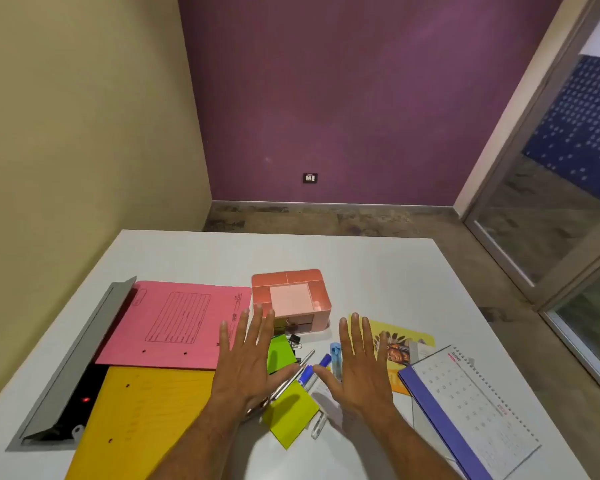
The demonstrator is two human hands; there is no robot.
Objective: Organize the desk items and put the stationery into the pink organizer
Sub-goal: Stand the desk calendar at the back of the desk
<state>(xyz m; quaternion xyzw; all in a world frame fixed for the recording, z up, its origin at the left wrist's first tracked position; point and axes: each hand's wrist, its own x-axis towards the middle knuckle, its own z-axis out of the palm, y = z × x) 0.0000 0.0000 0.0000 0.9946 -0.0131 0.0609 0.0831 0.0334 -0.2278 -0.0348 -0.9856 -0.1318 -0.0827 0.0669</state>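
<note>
Was a white table (361,265). Bore a pink organizer (291,296) near the middle, a pink folder (174,323) and yellow folder (146,420) at left, green sticky pads (280,353), pens (317,368), a desk calendar (471,407) at right.

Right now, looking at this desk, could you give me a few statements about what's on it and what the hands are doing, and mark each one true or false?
1. Both hands grip pens. False: the left hand and right hand are spread open with straight fingers, holding nothing.
2. The pink organizer sits beyond the fingertips, farther from the person. True.
3. The pink folder lies right of the organizer. False: it lies to its left.
4. A desk calendar lies right of the right hand. True.
5. The blue marker is already in the organizer. False: it lies on the desk between the hands.
</note>
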